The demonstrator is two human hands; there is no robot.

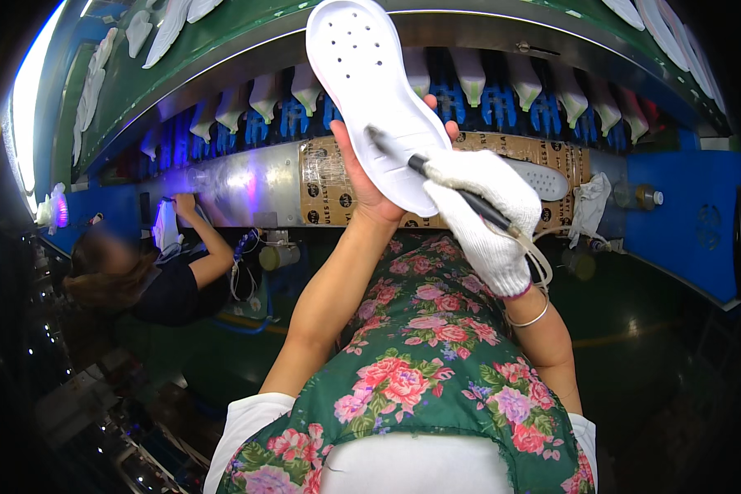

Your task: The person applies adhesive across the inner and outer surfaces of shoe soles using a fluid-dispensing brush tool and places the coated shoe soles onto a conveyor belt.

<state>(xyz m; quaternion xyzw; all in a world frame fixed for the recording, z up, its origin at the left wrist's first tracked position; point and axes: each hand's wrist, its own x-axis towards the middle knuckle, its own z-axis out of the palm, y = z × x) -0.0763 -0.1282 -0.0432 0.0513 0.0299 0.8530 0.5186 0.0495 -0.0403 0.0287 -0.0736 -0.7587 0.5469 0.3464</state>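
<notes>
- The white shoe sole (376,99) sits up in front of you, flat face toward you, long axis running from its rounded perforated end at the upper left down to the narrower end at the lower right.
- Your left hand (369,177) is under and behind it. Those bare fingers (451,129) are wrapped round the far edge, tips poking out on the right side, so they're clamped on the sole and carrying it.
- Your right hand (486,216), in a white knit glove, comes in from the lower right and is shut on a dark pen-like tool (445,183). The tool's tip rests on the sole's face about mid-length, so the shaft lies roughly along the sole's long axis rather than across it.
- So the sole lies up and to the left of your gloved fingers, with the left hand the nearer one since it's already on it.
- A thin pale cord (537,257) loops off the back of the tool by your wrist.
- Further out: a green curved conveyor (222,49) carrying more white soles, a row of blue holders (502,105) under it, and a co-worker (173,276) at your left reaching to the same line.
</notes>
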